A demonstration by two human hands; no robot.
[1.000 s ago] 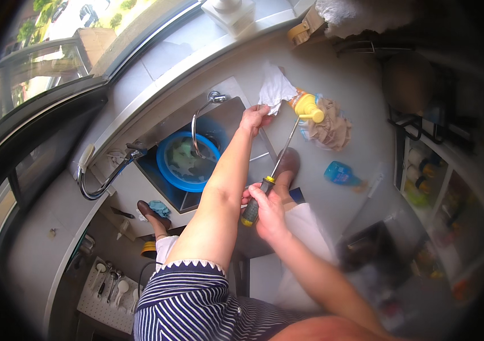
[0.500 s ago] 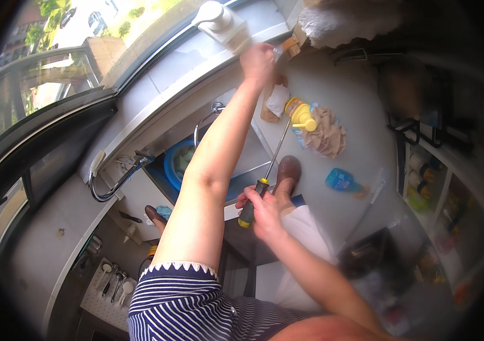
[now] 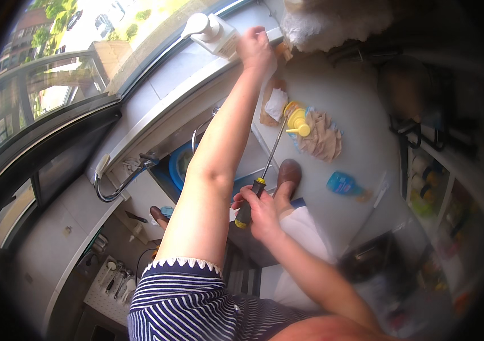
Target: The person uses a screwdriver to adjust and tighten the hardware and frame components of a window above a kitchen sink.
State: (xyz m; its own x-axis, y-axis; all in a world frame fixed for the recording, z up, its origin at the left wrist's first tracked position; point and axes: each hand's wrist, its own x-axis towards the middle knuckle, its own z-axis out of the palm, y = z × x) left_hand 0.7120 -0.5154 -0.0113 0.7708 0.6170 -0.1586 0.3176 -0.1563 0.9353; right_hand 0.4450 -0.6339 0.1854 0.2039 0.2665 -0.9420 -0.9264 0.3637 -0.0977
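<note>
My left hand [image 3: 253, 48] is raised at the ledge beside a white pump bottle [image 3: 213, 35], its fingers curled; I cannot make out what, if anything, they hold. My right hand [image 3: 262, 213] grips a long screwdriver [image 3: 247, 206] by its black and yellow handle, the shaft pointing up past the sink. Near the shaft's tip lie a yellow pump bottle [image 3: 297, 120], a crumpled beige cloth [image 3: 322, 142] and a white cloth [image 3: 276, 104]. A blue bottle [image 3: 343, 183] lies to the right. The blue basin [image 3: 177, 166] is partly hidden behind my left forearm.
A window [image 3: 54, 79] runs along the upper left. Two taps [image 3: 114, 187] stand at the sink. A utensil board [image 3: 97, 284] is at lower left. Dark cookware [image 3: 404, 85] and shelves with bottles [image 3: 429, 182] are at right. A brown shoe [image 3: 289, 173] shows below.
My left hand has moved up from the white cloth beside the sink to the white pump bottle on the ledge. My right hand still holds the screwdriver.
</note>
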